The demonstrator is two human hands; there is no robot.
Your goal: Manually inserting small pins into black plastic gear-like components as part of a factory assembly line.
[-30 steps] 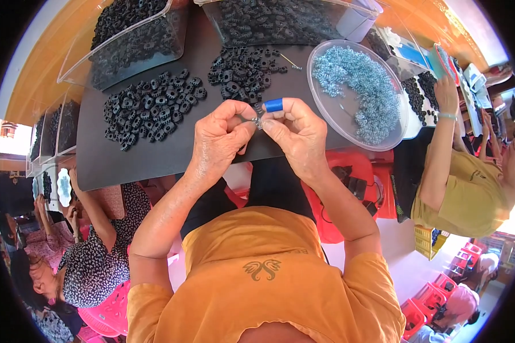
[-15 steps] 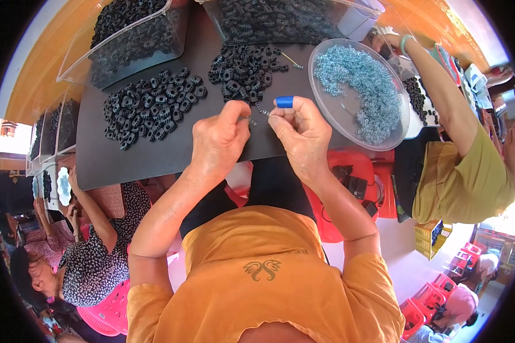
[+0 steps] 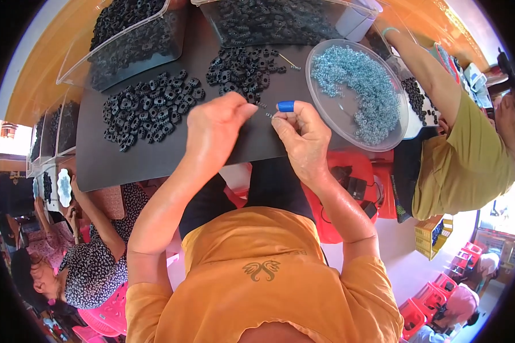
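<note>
My right hand (image 3: 304, 134) pinches a small metal spring (image 3: 269, 115) between thumb and forefinger; a blue sleeve (image 3: 286, 106) covers one fingertip. Just left of it, my left hand (image 3: 218, 123) is closed with its back toward me, and whatever its fingers hold is hidden. Beyond the left hand lies a pile of small black plastic parts (image 3: 234, 71). A second pile of the same kind of parts (image 3: 151, 108) spreads to its left. At the right, a round clear lid (image 3: 349, 123) carries many small silvery-blue springs (image 3: 377, 114).
Clear bins of black parts (image 3: 134, 57) (image 3: 269, 23) stand along the far side of the dark table (image 3: 97, 166). A thin stick (image 3: 286, 59) lies near the far pile. A co-worker's arm (image 3: 429, 68) reaches in at the right; another person sits at the left.
My left hand has turned over and shifted slightly up toward the far pile, its fingers now pointing right. My right hand stays nearly in place, still pinching.
</note>
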